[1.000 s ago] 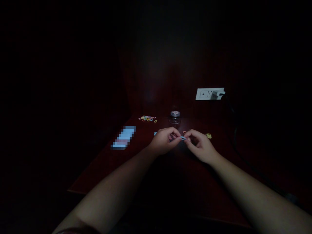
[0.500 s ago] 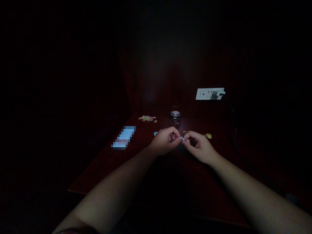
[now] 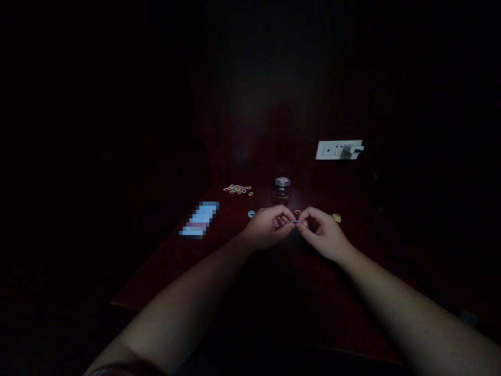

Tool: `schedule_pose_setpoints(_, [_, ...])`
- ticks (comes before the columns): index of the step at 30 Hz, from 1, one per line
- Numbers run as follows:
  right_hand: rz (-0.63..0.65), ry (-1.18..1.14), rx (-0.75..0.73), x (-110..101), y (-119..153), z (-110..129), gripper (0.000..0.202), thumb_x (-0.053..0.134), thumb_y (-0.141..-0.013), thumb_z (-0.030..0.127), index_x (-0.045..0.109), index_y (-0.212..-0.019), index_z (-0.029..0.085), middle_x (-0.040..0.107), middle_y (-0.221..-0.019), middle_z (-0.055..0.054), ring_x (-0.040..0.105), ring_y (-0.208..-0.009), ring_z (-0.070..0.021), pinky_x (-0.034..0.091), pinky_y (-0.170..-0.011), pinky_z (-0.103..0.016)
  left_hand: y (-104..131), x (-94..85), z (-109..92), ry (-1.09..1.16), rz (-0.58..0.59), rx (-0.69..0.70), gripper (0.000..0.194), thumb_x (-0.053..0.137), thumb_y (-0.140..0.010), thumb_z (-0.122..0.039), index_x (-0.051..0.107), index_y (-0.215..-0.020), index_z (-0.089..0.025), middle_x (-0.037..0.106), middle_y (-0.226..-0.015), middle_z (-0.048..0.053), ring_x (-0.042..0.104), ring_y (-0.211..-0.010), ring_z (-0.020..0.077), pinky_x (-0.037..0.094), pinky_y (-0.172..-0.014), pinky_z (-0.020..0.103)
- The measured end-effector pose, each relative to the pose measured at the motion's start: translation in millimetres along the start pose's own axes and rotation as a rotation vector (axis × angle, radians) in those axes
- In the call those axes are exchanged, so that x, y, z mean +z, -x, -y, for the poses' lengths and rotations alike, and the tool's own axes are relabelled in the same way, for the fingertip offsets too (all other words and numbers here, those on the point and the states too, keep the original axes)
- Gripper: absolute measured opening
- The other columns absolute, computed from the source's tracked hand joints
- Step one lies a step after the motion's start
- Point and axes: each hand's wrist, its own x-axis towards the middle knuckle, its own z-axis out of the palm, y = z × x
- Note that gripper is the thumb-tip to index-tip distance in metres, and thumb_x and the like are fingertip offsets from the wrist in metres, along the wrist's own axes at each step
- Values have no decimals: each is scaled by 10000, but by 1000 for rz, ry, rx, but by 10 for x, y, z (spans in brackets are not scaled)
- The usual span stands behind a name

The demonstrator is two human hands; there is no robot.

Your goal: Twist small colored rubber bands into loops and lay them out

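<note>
Between my two hands, above the dark red table (image 3: pixel 164 266), is a small light-blue hair tie (image 3: pixel 295 222), seen edge-on. My left hand (image 3: pixel 269 225) pinches one side of it between thumb and fingers. The other side is pinched by my right hand (image 3: pixel 321 232). Blue hair ties (image 3: pixel 251 214) lie just beyond my left hand. A reddish-orange hair tie (image 3: pixel 297 212) shows partly behind the fingertips, and yellow hair ties (image 3: pixel 336 218) lie beyond my right hand.
A loose pile of mixed-colour hair ties (image 3: pixel 237 189) lies at the back left. A clear lidded jar (image 3: pixel 282 189) stands at the back middle. A pixelated phone-like rectangle (image 3: pixel 199 219) lies at left. A wall socket (image 3: pixel 338 150) holds a plug with a dark cable (image 3: pixel 379 219).
The blue hair tie has turned from showing its ring shape to edge-on, still held by both hands. My hands have shifted very slightly; the whole view has moved a little.
</note>
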Motion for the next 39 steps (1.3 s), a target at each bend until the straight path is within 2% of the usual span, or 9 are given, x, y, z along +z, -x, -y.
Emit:
schedule_pose_setpoints(7, [8, -46, -10, 9, 2, 28, 97, 594, -819, 279, 564, -818, 186, 516, -648, 6, 465, -585, -126, 408, -543, -249, -15, -4, 47, -17, -49, -22, 139, 622, -786, -250, 629, -866, -137, 668, -763, 27, 583, -640, 86, 458, -569, 184])
schedule_pose_setpoints(14, [-2, -4, -22, -11, 1, 29, 95, 580, -825, 270, 563, -781, 187, 503, -626, 10, 461, -583, -128, 398, -548, -247, -17, 0, 47, -22, -57, -44, 166, 634, -788, -285, 632, -854, -133, 671, -755, 30, 574, -623, 79, 449, -552, 178])
schedule_pose_setpoints(18, [-17, 0, -25, -15, -3, 13, 90, 573, -829, 251, 548, -768, 190, 496, -627, 15, 464, -595, -130, 397, -567, -254, -12, 0, 43, -19, -48, -43, 191, 635, -788, -313, 627, -843, -130, 671, -767, 36, 563, -619, 77, 442, -545, 177])
schedule_pose_setpoints(24, [-27, -8, -28, -19, 1, -15, 78, 571, -830, 245, 549, -777, 192, 495, -640, 16, 469, -602, -131, 403, -579, -258, 1, -2, 27, -15, 9, -27, 141, 634, -775, -252, 627, -852, -134, 684, -867, 51, 563, -621, 68, 444, -544, 171])
schedule_pose_setpoints(34, [-8, -12, -37, -5, 1, 5, 55, 565, -836, 241, 561, -813, 191, 522, -669, 4, 471, -615, -133, 406, -577, -261, -19, -4, 46, -36, 27, -29, 170, 620, -797, -294, 639, -864, -138, 670, -781, 30, 571, -640, 85, 448, -565, 184])
schedule_pose_setpoints(39, [-67, -34, 14, -12, -4, -46, 119, 581, -847, 289, 565, -784, 190, 546, -693, -6, 515, -646, -148, 418, -597, -273, -17, -19, 50, -38, 13, -49, 172, 616, -801, -303, 636, -837, -136, 674, -813, 38, 566, -643, 87, 451, -575, 193])
